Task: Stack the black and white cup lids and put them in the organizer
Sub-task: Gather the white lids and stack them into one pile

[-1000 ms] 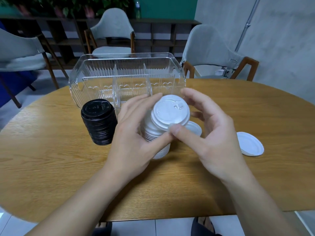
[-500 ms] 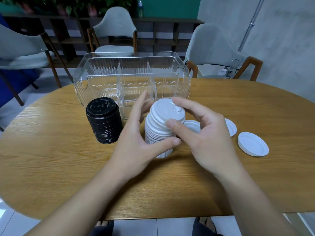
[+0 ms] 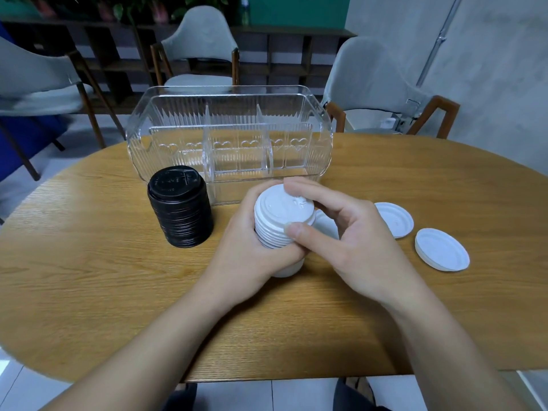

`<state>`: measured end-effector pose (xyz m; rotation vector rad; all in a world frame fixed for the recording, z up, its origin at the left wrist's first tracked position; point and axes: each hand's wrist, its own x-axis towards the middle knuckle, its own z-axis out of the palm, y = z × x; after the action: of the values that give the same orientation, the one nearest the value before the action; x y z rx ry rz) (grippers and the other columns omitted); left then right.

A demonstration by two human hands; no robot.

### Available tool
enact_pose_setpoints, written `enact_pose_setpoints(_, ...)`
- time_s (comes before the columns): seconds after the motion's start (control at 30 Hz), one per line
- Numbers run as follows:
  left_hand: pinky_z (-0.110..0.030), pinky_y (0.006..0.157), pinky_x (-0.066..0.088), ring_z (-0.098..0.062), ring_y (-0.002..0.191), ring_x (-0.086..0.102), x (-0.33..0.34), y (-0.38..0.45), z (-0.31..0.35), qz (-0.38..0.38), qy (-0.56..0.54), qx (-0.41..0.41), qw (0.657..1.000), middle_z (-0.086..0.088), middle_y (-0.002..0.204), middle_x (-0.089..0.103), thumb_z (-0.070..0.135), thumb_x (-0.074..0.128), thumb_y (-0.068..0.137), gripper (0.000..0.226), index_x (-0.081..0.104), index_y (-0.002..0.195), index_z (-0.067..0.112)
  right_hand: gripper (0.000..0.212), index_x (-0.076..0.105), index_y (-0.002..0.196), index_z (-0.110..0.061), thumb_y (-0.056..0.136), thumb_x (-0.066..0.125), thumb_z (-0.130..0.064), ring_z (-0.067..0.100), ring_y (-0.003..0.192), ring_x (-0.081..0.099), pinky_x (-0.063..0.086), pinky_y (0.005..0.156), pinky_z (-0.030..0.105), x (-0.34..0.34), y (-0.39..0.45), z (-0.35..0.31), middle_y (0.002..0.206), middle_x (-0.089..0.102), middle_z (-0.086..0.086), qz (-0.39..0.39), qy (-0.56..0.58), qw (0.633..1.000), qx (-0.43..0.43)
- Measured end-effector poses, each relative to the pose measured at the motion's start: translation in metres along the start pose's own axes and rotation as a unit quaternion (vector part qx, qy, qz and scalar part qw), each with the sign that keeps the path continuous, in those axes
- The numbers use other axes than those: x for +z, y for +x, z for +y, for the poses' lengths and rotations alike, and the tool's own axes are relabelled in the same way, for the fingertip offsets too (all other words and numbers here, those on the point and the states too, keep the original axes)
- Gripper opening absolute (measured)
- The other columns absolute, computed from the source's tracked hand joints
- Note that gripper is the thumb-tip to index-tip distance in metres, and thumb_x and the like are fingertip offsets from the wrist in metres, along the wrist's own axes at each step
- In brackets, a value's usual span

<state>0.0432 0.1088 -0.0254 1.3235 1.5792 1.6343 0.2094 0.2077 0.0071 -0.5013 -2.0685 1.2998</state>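
A stack of white cup lids (image 3: 277,223) stands on the wooden table (image 3: 89,292) in front of me. My left hand (image 3: 243,250) grips the stack round its lower part. My right hand (image 3: 347,244) pinches the top lid between thumb and fingers. A stack of black lids (image 3: 179,206) stands to the left, untouched. Three loose white lids lie to the right: one (image 3: 326,225) partly hidden behind my right hand, one (image 3: 396,219) beyond it, one (image 3: 441,249) farthest right. The clear plastic organizer (image 3: 228,134) with its compartments stands behind both stacks.
Grey chairs with wooden frames stand behind the table at the left (image 3: 38,84), the middle (image 3: 201,51) and the right (image 3: 382,87). A dark shelf unit (image 3: 290,57) runs along the back. The table's front edge is close to my body.
The white stack has been lowered and set more upright. My left hand has closed round its lower part, and my right hand has come down onto the top lid.
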Motion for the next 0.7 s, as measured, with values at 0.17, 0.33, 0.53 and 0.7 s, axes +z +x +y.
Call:
enact_pose_setpoints(0.17,-0.028,0.104,0.056,-0.016,0.123,0.072,0.003,-0.002,-0.002,0.017,0.007,0.001,1.000,0.005,0.133,0.075,-0.009,0.091,0.079,0.082,0.057,0.148,0.020,0.049,0.076,0.137,-0.023,0.091,0.089,-0.012,0.001,0.145,0.057,0.041,0.127,0.041,0.001,0.000,0.001,0.145,0.071,-0.017,0.024,0.004,1.000,0.006)
enact_pose_setpoints(0.33,-0.026,0.100,0.057,-0.013,0.117,0.072,0.007,-0.005,-0.005,0.035,0.010,-0.008,0.999,0.010,0.128,0.073,-0.005,0.093,0.078,0.085,0.053,0.145,0.025,0.053,0.077,0.135,-0.029,0.085,0.095,-0.020,0.001,0.138,0.063,0.046,0.123,0.041,0.005,-0.003,0.000,0.138,0.074,-0.021,0.062,-0.018,0.998,0.015)
enact_pose_setpoints(0.53,-0.029,0.101,0.058,-0.012,0.119,0.071,0.007,-0.006,-0.004,0.035,0.022,0.004,0.999,0.012,0.129,0.071,-0.004,0.094,0.076,0.083,0.051,0.143,0.022,0.080,0.060,0.154,-0.030,0.083,0.096,-0.016,0.006,0.142,0.061,0.044,0.125,0.043,0.004,-0.004,0.004,0.146,0.070,-0.017,0.044,0.018,0.999,0.026)
enact_pose_setpoints(0.7,-0.037,0.109,0.055,-0.016,0.126,0.069,0.006,-0.005,-0.003,0.041,0.026,0.026,0.999,0.013,0.133,0.070,0.023,0.102,0.077,0.080,0.055,0.141,0.023,0.062,0.066,0.149,-0.029,0.093,0.086,-0.046,0.003,0.137,0.064,0.048,0.120,0.041,-0.012,-0.009,0.008,0.143,0.071,-0.018,0.078,0.002,0.996,0.034)
